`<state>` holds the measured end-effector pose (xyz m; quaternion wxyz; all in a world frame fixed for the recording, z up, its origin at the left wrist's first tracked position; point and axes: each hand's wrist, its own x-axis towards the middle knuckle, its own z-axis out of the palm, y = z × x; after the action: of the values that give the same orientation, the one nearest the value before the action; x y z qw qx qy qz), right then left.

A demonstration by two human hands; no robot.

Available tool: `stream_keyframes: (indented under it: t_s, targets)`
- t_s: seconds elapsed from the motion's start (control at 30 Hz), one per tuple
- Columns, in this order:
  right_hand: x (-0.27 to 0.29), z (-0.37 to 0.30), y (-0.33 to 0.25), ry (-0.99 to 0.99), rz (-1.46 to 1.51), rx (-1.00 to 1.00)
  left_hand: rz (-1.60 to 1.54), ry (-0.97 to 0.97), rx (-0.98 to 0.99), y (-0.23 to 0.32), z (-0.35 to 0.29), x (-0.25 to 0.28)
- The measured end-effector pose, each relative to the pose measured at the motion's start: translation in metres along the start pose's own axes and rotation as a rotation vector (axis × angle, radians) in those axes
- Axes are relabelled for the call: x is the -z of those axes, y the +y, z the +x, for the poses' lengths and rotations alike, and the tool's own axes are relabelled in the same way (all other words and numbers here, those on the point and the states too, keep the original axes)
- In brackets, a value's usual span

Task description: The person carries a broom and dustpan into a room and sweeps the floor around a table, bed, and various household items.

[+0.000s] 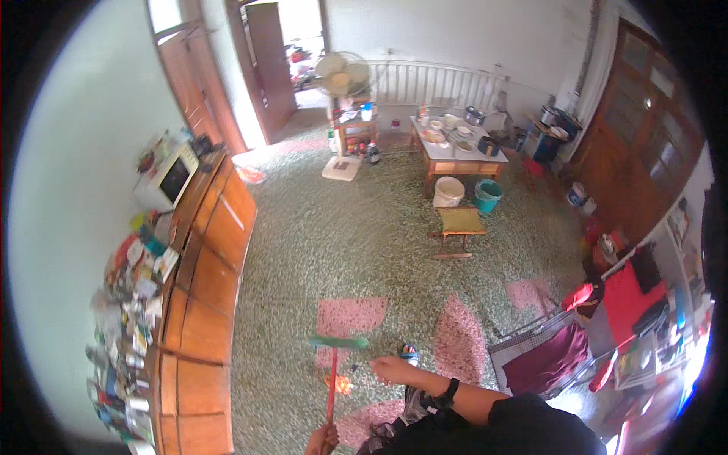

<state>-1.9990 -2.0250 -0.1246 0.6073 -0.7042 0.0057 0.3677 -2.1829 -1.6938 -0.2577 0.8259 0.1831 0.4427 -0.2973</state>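
Note:
My left hand, at the lower edge, is wrapped round the red handle of a broom. The green head of the broom lies away from me, over a pink patch of the speckled floor. My right hand is held out above the floor, to the right of the handle. Its fingers look curled together; whether anything is in them is too blurred to tell. Below the broom head, beside the handle, lies a bright orange and yellow thing. A blue and white slipper shows just beyond my right forearm.
A long wooden cabinet runs along the left wall, cluttered on top, with a microwave. Ahead stand a fan, a table with dishes, two buckets and a folding stool. A rack with dark red cloth is at right.

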Motion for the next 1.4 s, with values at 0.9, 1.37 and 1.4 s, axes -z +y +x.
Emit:
stream_keyframes:
  t_s: [0.9, 1.37, 1.4]
  targets:
    - [0.390, -0.030, -0.440, 0.233, 0.576, 1.743, 1.151, 0.153, 0.026, 0.226, 0.252, -0.498]
    - [0.621, 0.155, -0.562, -0.032, 0.400, 1.671, 1.184, 0.053, 0.240, 0.399, 0.431, -0.841]
    - [0.640, 0.168, -0.569, 0.039, 0.429, 1.656, 1.195, 0.069, 0.233, 0.415, 0.454, -0.844]
